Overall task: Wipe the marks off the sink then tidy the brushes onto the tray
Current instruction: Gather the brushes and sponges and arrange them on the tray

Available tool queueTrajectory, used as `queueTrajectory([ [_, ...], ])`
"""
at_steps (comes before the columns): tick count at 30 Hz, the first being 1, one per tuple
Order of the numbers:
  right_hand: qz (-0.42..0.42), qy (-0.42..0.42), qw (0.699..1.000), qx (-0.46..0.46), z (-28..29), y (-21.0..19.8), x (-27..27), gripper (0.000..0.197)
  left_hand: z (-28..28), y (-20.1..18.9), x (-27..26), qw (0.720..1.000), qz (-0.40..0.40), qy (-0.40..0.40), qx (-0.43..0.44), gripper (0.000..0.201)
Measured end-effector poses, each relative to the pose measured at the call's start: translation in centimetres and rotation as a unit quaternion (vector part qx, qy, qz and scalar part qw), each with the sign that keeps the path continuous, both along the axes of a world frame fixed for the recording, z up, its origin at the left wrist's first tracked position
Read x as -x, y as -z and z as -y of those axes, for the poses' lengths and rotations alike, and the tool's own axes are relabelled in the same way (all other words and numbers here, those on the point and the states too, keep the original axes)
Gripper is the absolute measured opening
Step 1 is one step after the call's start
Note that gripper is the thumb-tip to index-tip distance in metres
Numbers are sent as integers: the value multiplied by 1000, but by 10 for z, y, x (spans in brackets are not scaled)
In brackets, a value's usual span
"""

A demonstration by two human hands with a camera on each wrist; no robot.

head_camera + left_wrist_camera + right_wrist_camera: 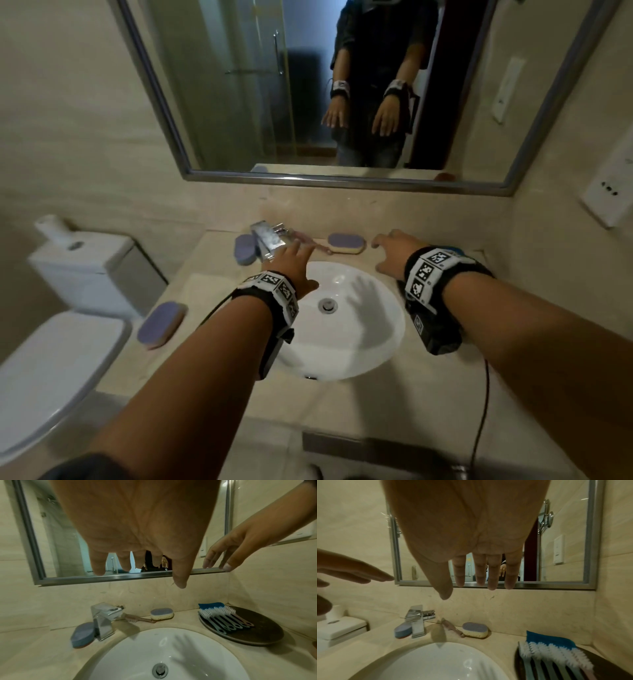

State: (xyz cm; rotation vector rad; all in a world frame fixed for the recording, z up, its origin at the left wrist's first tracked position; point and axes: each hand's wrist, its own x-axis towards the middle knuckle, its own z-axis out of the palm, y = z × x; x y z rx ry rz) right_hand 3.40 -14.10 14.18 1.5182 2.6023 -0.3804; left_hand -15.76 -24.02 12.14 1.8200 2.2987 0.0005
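Observation:
The white round sink sits in a beige counter, with a faint grey smudge near its back rim. A pink brush lies on the counter behind the sink, between the chrome tap and a purple-topped sponge. At the back right, a dark round tray holds several brushes and a blue cloth. My left hand hovers over the sink's back rim beside the tap, fingers straight and empty. Further right, my right hand is spread flat above the counter near the tray, also empty.
A second sponge leans behind the tap and a third lies at the counter's left edge. A toilet with its cistern stands to the left. The mirror covers the wall above, and a side wall closes the right.

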Motion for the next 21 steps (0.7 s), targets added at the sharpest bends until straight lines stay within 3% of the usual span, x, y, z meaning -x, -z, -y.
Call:
queueTrajectory([
  [8, -21, -32, 999, 23, -9, 19, 51, 56, -5, 23, 30, 1000, 25, -8, 4, 78],
  [18, -37, -12, 997, 60, -82, 65, 115, 59, -97, 63, 76, 996, 74, 53, 18, 73],
  [21, -4, 14, 996, 86, -100, 81, 124, 58, -119, 81, 78, 992, 103, 69, 37, 76],
])
